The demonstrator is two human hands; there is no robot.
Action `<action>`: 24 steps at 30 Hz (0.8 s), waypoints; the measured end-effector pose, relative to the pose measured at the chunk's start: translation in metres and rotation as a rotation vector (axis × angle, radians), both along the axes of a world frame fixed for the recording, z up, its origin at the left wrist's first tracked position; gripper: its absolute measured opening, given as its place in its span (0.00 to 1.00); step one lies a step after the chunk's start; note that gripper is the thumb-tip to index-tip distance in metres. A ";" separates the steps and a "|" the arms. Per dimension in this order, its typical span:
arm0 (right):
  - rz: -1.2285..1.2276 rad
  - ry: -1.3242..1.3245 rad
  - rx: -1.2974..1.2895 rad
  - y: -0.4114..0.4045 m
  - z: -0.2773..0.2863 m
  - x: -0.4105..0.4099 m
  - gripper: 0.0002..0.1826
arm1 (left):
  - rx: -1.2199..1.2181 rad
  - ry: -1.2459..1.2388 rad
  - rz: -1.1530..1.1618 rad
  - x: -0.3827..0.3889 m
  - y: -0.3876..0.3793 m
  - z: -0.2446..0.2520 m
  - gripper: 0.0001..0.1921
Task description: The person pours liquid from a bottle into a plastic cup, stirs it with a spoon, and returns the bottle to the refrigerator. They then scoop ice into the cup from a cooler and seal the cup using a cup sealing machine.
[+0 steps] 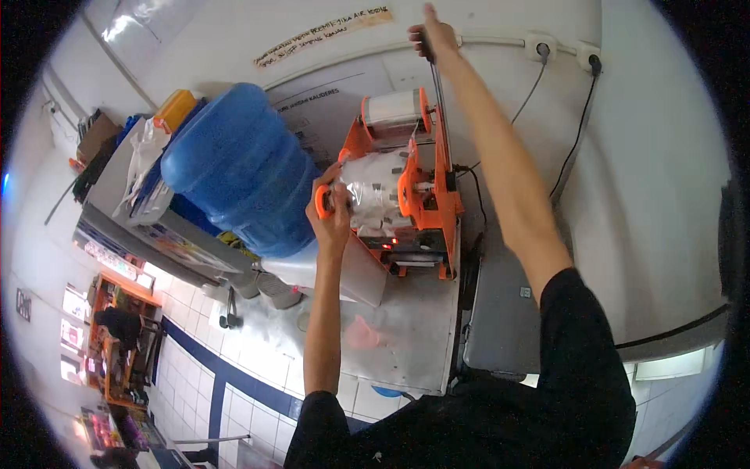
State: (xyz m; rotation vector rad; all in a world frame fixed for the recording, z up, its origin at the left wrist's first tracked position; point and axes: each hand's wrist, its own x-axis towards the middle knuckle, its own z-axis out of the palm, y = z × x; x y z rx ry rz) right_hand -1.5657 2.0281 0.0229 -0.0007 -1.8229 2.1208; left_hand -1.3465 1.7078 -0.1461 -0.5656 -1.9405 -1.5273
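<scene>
An orange cup sealing machine (450, 211) stands at the back of a pale worktop. My right hand (436, 40) is shut on the black grip of its long metal lever (440, 111), which points up toward the wall. Fingers of my left hand (333, 214) wrap the orange handle (321, 201) at the machine's front left. Clear printed sealing film (375, 182) stretches across the front, beside that hand. Behind it sits a film roll (392, 114) between orange discs. Red lit digits (389, 243) glow low on the machine. Whatever lies under the film is hidden.
Left of the machine a large blue water bottle (240, 164) stands inverted near a white box (357, 269). A pink translucent funnel-like piece (363, 333) lies on the worktop (416, 352). Cables hang from wall sockets (540, 48). A grey cabinet-like surface (504, 316) adjoins on the right.
</scene>
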 end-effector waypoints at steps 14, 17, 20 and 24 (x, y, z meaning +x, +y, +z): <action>-0.227 1.035 0.090 -0.166 -0.138 0.300 0.19 | -0.012 0.125 0.139 -0.019 -0.057 -0.037 0.23; -0.173 1.121 0.054 -0.172 -0.197 0.328 0.14 | -0.083 0.156 0.163 -0.018 -0.057 -0.029 0.22; 0.071 1.155 0.222 -0.157 -0.245 0.374 0.08 | -0.114 0.145 0.200 -0.008 -0.061 -0.031 0.23; -0.081 1.315 -0.075 -0.170 -0.250 0.375 0.09 | -0.096 0.296 0.098 -0.007 -0.044 -0.019 0.24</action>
